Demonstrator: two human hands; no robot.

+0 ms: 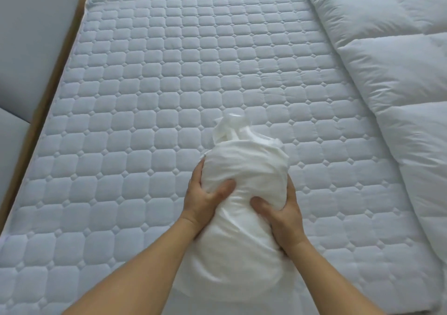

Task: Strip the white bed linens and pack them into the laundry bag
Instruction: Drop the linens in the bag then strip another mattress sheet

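A stuffed white laundry bag point(242, 169) lies on the quilted mattress pad point(145, 85), its gathered neck pointing away from me. White linen bulges inside it; what exactly is packed cannot be seen. My left hand point(205, 198) grips the bag's left side, thumb pressed into the cloth. My right hand point(280, 213) clasps its right side, thumb on top. Both hands squeeze the bag's middle.
A puffy white duvet point(387, 60) lies heaped along the right side of the bed. A pale upholstered headboard or wall panel point(29, 36) stands at the left, with a wooden strip point(48, 97) between it and the mattress.
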